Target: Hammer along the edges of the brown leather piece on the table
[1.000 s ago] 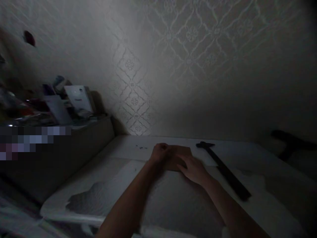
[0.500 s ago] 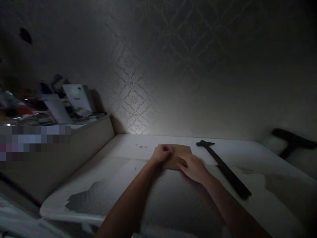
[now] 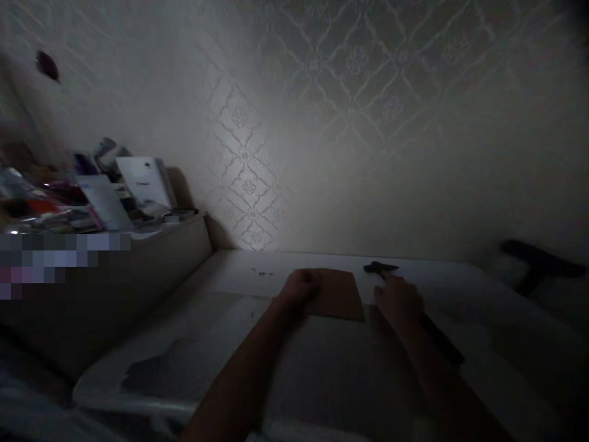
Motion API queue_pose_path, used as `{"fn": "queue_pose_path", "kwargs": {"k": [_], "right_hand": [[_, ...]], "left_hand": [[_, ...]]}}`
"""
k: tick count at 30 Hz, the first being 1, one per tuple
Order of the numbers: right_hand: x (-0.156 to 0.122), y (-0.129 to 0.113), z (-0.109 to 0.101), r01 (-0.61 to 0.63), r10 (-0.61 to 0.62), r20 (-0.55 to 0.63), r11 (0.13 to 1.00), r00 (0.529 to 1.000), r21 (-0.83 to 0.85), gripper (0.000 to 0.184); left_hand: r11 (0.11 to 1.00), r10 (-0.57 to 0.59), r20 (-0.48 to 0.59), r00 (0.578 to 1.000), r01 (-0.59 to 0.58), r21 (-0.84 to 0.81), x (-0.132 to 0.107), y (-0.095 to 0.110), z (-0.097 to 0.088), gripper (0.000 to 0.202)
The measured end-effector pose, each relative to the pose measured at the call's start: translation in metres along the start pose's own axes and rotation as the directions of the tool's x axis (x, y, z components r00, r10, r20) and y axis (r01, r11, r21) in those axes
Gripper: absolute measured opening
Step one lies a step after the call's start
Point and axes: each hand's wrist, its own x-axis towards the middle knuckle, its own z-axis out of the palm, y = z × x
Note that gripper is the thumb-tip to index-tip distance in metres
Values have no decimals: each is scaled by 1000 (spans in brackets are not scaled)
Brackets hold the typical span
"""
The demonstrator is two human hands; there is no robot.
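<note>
A flat brown piece of board (image 3: 338,298) lies on the white table, its left part beneath my left hand (image 3: 299,290). The fingers of that hand are curled in a pinch over the board; whatever they hold is too dark and small to name. My right hand (image 3: 399,304) is off the board, over the handle of a dark hammer (image 3: 444,344) with its fingers bent around it just behind the head. The hammer lies slantwise to the right of the board, its head toward the wall.
Several tiny pieces (image 3: 262,273) lie on the table at the back left. A grey patch (image 3: 161,368) marks the front left of the tabletop. On the left stands a cabinet (image 3: 179,252) crowded with things, including a white box (image 3: 145,181). A dark T-shaped object (image 3: 540,264) is at far right.
My right hand has left the board and moved right onto the hammer handle. My left hand and the board have stayed in place. The table area is darker and the wall lighter.
</note>
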Motion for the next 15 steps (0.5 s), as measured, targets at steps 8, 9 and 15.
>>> {"fn": "queue_pose_path", "kwargs": {"k": [8, 9, 15], "right_hand": [[7, 27, 9, -152, 153, 30, 988, 988, -33, 43], [8, 27, 9, -163, 164, 40, 986, 986, -24, 44], [7, 16, -2, -1, 8, -107, 998, 994, 68, 44]], "left_hand": [[998, 40, -40, 998, -37, 58, -2, 0, 1, 13], [998, 41, -37, 998, -39, 54, -2, 0, 1, 14], [999, 45, -17, 999, -46, -2, -3, -2, -1, 21]]}}
